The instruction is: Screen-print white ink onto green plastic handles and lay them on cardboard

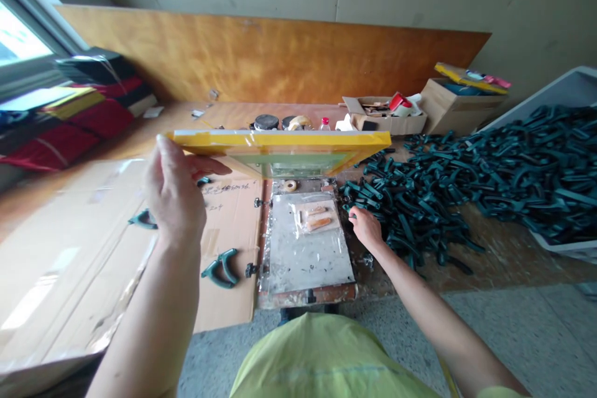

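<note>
My left hand [175, 183] grips the left end of a screen printing frame [284, 139] edged in yellow tape, which is tilted up with its greenish mesh facing down. Below it lies a grey printing base plate [284, 249], bearing a clear-wrapped jig [318, 216] with orange-brown shapes. To the right of the plate, my right hand [366, 227] has its fingers curled together at the edge of a heap of dark green plastic clamp parts [401, 199]. What those fingers pinch is too small to tell. Two similar green parts, one a spring clamp piece [221, 268], lie on cardboard at the left.
Cardboard sheets [228, 217] cover the bench on the left. A large pale bin [566, 249] spills more green parts on the right. Behind the frame stand jars [266, 122], a red-capped bottle [325, 123] and an open carton [389, 117]. A roll of tape [290, 186] sits behind the plate.
</note>
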A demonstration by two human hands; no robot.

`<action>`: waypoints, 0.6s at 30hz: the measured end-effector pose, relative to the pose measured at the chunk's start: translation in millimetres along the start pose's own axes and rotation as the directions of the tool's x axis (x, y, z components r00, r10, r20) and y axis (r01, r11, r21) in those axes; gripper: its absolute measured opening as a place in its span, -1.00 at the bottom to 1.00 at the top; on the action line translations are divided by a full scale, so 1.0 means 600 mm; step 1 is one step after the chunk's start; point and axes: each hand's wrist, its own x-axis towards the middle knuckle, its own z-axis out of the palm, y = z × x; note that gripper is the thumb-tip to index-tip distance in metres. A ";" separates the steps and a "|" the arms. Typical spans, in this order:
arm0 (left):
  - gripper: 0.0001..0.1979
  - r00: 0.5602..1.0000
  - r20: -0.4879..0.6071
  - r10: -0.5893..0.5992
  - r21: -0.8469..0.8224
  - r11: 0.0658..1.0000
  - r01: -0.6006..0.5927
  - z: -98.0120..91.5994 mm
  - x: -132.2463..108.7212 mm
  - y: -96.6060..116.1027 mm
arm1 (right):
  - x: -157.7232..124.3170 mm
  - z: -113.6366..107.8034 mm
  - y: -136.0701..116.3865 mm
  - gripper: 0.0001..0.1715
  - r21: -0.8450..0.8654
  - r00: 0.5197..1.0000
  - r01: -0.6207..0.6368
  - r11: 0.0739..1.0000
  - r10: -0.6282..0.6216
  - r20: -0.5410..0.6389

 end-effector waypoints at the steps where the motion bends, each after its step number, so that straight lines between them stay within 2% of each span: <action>1: -0.56 1.000 -0.004 -0.005 -0.005 1.000 0.005 0.000 -0.001 0.001 | 0.004 -0.003 -0.013 -0.78 0.042 0.994 0.105 0.994 -0.104 -0.038; 4: -0.56 1.000 -0.015 -0.004 -0.030 1.000 0.004 0.000 -0.001 0.003 | 0.026 0.007 -0.062 -0.66 0.152 0.909 0.417 0.896 -0.415 -0.049; 6: -0.58 1.000 -0.004 -0.008 -0.051 0.999 0.007 -0.001 0.000 0.002 | 0.042 0.023 -0.091 -0.72 0.184 0.843 0.532 0.826 -0.537 -0.025; 7: -0.60 1.000 0.008 -0.009 -0.063 0.998 0.010 -0.002 0.000 0.001 | 0.048 0.031 -0.103 -0.78 0.179 0.825 0.559 0.810 -0.565 -0.021; 10: -0.60 1.000 0.020 -0.003 -0.064 0.998 0.004 -0.003 0.000 0.000 | 0.056 0.046 -0.121 -0.88 0.110 0.820 0.569 0.815 -0.572 -0.011; 14: -0.54 1.000 -0.002 -0.001 0.010 1.000 0.001 0.000 -0.002 0.001 | 0.053 0.042 -0.127 -0.79 0.019 0.833 0.551 0.835 -0.551 0.054; 18: -0.51 0.999 -0.041 -0.006 0.022 1.000 0.007 0.003 0.001 -0.002 | 0.056 0.050 -0.140 -0.57 -0.002 0.824 0.566 0.824 -0.566 0.023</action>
